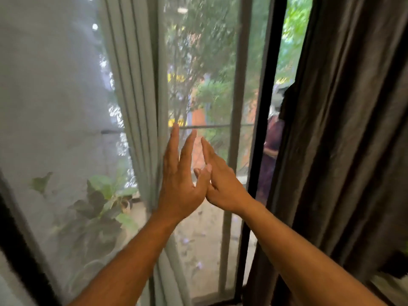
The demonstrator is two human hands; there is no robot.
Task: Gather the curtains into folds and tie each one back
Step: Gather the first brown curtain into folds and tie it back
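While both hands reach the pale curtain (134,89) hanging in loose pleats left of the window (205,85), left hand (180,191) flat-fingered on its edge and right hand (220,184) alongside, each grip wide and empty, likely to start gathering folds; dark curtain (344,133) untouched at right.

A pale grey-green sheer curtain (66,107) is hanging spread across the left part of the window (205,85), its inner edge bunching into narrow upright folds (136,96) near the window's middle. A dark brown curtain (344,140) is hanging at the window's right side, gathering loosely in long vertical creases, untied.
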